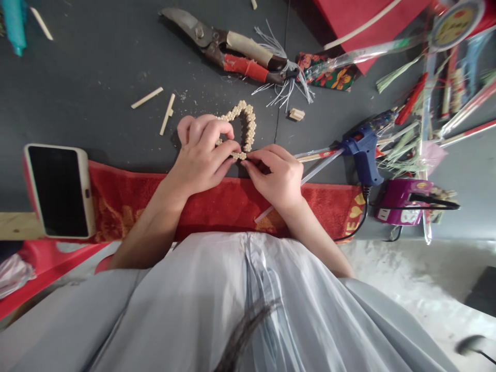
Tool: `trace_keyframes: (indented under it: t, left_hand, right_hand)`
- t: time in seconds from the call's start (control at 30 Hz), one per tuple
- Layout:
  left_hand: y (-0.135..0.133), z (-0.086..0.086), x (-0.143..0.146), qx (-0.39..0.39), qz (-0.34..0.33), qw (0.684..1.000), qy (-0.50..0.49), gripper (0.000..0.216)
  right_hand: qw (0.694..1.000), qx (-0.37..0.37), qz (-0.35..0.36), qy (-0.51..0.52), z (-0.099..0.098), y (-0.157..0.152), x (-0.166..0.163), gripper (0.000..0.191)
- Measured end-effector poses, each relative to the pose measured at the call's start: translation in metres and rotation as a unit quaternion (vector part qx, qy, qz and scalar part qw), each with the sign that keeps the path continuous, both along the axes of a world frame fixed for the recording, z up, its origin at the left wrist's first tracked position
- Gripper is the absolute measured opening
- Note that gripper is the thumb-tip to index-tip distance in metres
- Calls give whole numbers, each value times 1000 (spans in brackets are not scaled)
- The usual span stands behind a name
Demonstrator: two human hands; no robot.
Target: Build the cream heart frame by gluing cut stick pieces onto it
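A heart-shaped frame built from short cream sticks (245, 120) lies on the dark grey table. My left hand (203, 155) curls over its left side, fingers closed on the frame's lower edge. My right hand (276, 175) pinches the frame's bottom tip from the right, thumb and forefinger pressed together there. The two hands' fingertips almost meet at that tip. A red towel (217, 204) lies under both wrists at the table's near edge.
Pruning shears with red-wrapped handles (228, 49) lie behind the frame. A blue glue gun (362, 152) and a purple power strip (403, 201) sit right, beside a heap of tassels and sticks (437, 93). A phone (60, 188) lies left. Loose stick pieces (155, 103) are scattered.
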State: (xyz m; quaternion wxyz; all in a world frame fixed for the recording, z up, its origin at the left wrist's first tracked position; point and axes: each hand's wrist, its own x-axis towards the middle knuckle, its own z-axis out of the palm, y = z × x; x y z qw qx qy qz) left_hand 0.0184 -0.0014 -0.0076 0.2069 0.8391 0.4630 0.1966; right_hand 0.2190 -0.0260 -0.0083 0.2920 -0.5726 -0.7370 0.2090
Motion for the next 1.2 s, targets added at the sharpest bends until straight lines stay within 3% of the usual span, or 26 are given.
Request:
trace_keyframes:
  t: [0.53, 0.77, 1.2]
  left_hand:
    - [0, -4, 1, 7, -6, 1000, -7, 22]
    - [1, -4, 0, 68, -30, 996, 38, 26]
    - [0, 1, 0, 26, -15, 999, 15, 20]
  right_hand:
    - [999, 38, 6, -21, 2, 1, -4, 12]
    - [998, 58, 6, -30, 1, 0, -6, 12]
    - [998, 44, -5, -37, 0, -1, -5, 12]
